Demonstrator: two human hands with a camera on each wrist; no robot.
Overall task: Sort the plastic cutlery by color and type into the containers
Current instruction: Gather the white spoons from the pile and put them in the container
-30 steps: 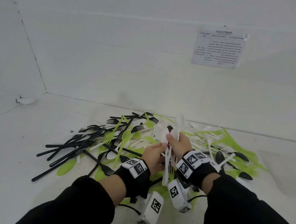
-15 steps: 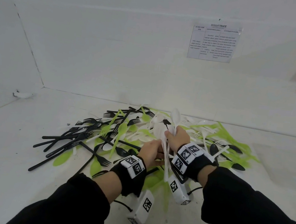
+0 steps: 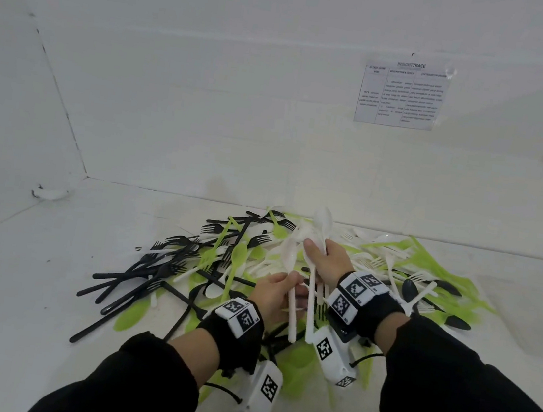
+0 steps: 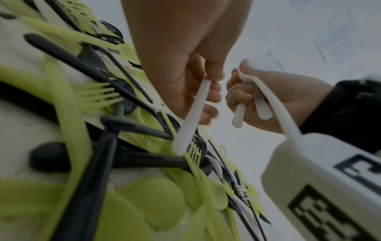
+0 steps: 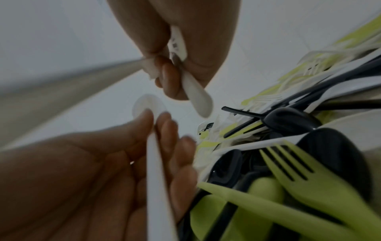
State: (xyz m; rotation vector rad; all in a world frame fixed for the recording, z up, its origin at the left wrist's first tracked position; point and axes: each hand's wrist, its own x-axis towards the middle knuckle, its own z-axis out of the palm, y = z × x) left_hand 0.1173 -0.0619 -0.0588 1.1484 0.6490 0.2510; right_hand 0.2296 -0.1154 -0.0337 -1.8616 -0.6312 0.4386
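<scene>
A mixed pile of black, green and white plastic cutlery [image 3: 220,268] lies on the white floor against the wall. Just above its near side, my right hand [image 3: 314,251] grips a bundle of white spoons [image 3: 323,219], bowls up and handles hanging down. My left hand [image 3: 291,282] pinches the handle of a single white spoon [image 3: 288,254] close beside the bundle. In the left wrist view, the left hand [image 4: 210,84] holds that spoon's handle [image 4: 193,114] next to the right hand [image 4: 243,91]. The right wrist view shows the right hand [image 5: 175,73] on its spoon handles [image 5: 198,96].
Black forks [image 3: 159,260] spread out on the pile's left; green pieces [image 3: 428,261] and black spoons [image 3: 411,290] lie on its right. A printed sheet [image 3: 402,95] hangs on the back wall. White walls enclose the floor at left and rear. No container is in view.
Both hands stay over the pile's near side and keep their hold on the white spoons. Only the head view has shifted slightly.
</scene>
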